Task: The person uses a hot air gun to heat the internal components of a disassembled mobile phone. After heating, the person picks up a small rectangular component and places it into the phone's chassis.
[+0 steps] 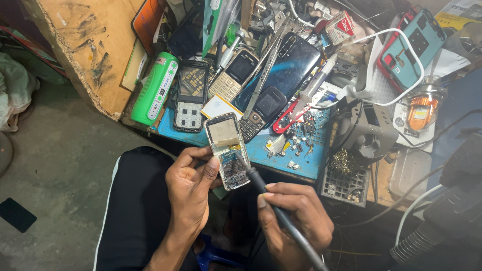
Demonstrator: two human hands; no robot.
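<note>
My left hand (193, 185) grips an opened keypad phone body (227, 150) by its lower left side, its bare circuit board facing up. My right hand (296, 223) is closed around the black handle of a soldering iron (281, 216). The iron's tip touches the lower part of the board near my left thumb. Both hands are over my lap, just in front of the blue work mat (306, 158).
On the cluttered bench lie a green torch (155, 90), a stripped phone frame (191, 95), a gold keypad phone (234, 74), a black keypad phone (262, 113), a dark smartphone (288, 68), red-handled pliers (291, 118), a teal phone case (409, 47) and a wire-sponge stand (346, 173).
</note>
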